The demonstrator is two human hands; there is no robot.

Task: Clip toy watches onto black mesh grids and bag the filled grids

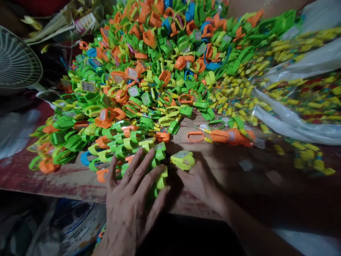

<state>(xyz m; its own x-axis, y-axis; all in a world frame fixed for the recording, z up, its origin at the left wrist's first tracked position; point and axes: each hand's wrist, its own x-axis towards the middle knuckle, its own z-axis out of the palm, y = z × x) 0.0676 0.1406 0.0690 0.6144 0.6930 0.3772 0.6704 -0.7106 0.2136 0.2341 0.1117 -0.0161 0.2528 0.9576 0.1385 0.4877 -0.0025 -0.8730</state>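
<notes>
My left hand (133, 195) lies with spread fingers over neat rows of plastic toy watches (119, 149), mostly green with some orange and yellow. Its fingertips press on the near right end of those rows. Just to the right, my right hand (198, 181) grips a yellow-green toy watch (183, 160), held apart from the rows; the thumb and part of the fingers are hidden. Beyond both hands rises a large loose heap of toy watches (160, 57) in green, orange, yellow and blue. An orange toy watch bundle (229, 137) rests on the table to the right.
Small yellow pieces (237, 89) spread at the right beside a clear plastic bag (298, 121) full of similar ones. Paper scraps (245, 165) lie on the worn wooden table (66, 181). A fan (18, 60) stands at the far left.
</notes>
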